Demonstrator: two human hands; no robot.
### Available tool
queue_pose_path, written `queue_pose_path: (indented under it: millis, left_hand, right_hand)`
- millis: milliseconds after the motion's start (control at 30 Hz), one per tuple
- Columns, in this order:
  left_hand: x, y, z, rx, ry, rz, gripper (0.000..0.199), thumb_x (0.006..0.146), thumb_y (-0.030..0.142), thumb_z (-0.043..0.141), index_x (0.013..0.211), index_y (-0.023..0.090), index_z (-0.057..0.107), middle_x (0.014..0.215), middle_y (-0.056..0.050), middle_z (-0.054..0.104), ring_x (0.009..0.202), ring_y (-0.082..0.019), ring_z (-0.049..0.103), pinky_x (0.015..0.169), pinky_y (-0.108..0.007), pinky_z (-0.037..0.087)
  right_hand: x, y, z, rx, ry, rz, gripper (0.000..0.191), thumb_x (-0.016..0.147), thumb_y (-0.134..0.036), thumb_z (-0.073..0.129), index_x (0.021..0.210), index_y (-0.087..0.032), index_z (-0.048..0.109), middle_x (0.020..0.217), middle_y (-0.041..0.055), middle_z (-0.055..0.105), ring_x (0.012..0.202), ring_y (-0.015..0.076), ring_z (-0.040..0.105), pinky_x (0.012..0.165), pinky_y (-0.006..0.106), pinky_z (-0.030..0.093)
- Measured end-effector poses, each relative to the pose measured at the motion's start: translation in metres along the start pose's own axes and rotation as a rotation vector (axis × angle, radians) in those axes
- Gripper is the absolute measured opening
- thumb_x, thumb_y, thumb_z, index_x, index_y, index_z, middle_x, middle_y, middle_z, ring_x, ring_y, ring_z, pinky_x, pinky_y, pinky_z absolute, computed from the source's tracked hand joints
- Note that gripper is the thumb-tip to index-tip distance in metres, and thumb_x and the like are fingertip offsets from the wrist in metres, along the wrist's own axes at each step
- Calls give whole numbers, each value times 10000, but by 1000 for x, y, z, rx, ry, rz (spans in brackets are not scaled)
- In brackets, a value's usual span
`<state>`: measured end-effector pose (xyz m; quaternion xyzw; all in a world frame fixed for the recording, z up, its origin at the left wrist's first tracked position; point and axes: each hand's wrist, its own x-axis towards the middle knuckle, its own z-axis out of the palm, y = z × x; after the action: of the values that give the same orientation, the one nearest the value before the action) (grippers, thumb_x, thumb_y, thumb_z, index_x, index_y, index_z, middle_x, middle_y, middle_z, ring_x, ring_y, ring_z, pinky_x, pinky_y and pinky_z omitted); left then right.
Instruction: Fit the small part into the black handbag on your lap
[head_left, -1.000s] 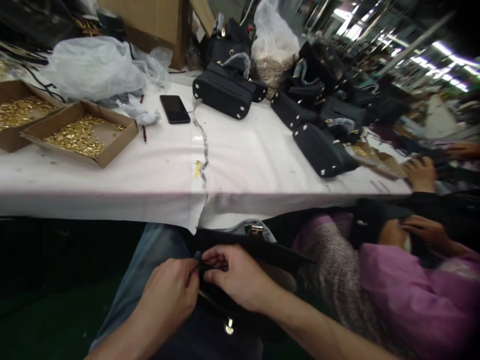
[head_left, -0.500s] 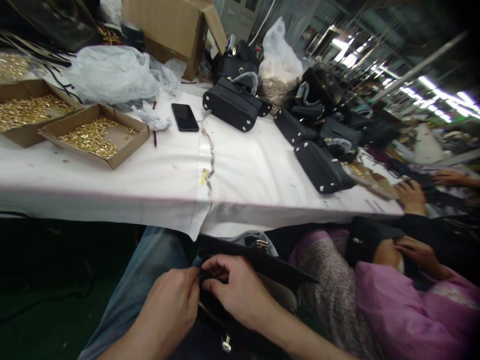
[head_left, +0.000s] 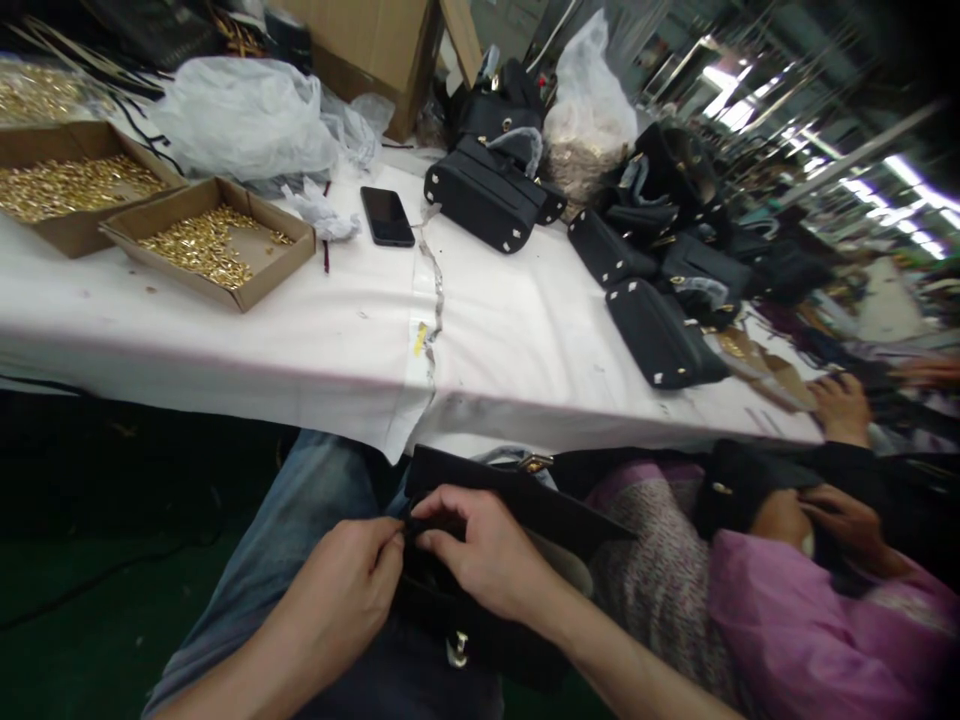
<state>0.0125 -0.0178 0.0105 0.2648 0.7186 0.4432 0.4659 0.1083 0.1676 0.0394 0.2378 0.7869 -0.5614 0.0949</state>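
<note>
A black handbag (head_left: 517,640) rests on my lap with its flap (head_left: 510,490) raised towards the table. A metal clasp (head_left: 457,648) shows on its front, and a buckle (head_left: 535,463) sits on the handle wrapped in clear plastic. My left hand (head_left: 360,575) is closed, its thumb and finger pinching the bag's black edge at the left side. Just beside it my right hand (head_left: 480,545) curls its fingers over the same corner, thumb and forefinger closed around black material. What exactly lies between the fingertips is dark and partly hidden.
On the white-covered table (head_left: 510,340) are cardboard trays of gold-coloured fittings (head_left: 202,250), a phone (head_left: 387,216), plastic wrap (head_left: 247,115) and several black handbags (head_left: 487,190). A co-worker in a pink sleeve (head_left: 795,620) sits close on my right, hands on a dark piece.
The camera view has tilted and shifted slightly, so the table's things appear further right. Both hands stay at the bag's left corner, with only small finger movement.
</note>
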Motion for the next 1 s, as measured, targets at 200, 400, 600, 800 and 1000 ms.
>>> queue_pose_path:
  millis: [200,400,600,800,1000]
  left_hand:
    - [10,-7,4,164,94,18,403,1107,346,372,820,202,616,750,-9,615,671,-165,515,687,-380,255]
    - [15,-20,14,174,171,57,339,1117,304,407,895,214,646,798,-6,647,732,-169,605,716,-370,298]
    - [12,-25,19,111,162,106,329,1139,312,395,959,222,655,845,-11,672,792,-174,654,743,-363,343]
    - [13,-25,12,94,144,128,343,1142,302,415,934,221,675,823,-2,656,758,-156,625,737,-356,350]
    - [11,-25,7,83,102,124,283,1119,304,513,955,241,735,892,6,715,824,-163,678,747,-335,388]
  right_hand:
    - [3,2,-6,-52,-48,2,232,888,-74,749,1021,-230,857,1031,-8,845,1009,207,782,941,315,570]
    - [3,6,-9,-45,-58,34,255,862,-83,782,1033,-248,875,1075,-14,850,1056,217,784,995,327,564]
    - [0,-3,-12,11,-114,77,233,944,-184,780,1121,-273,901,1105,-2,854,1055,217,786,998,326,570]
    - [3,0,-11,-48,-99,50,152,944,-175,783,1032,-244,887,1080,2,851,1049,218,782,990,325,565]
    - [3,-7,-12,-127,-118,-5,175,984,-149,742,1055,-264,853,1066,-34,832,1034,183,765,969,291,550]
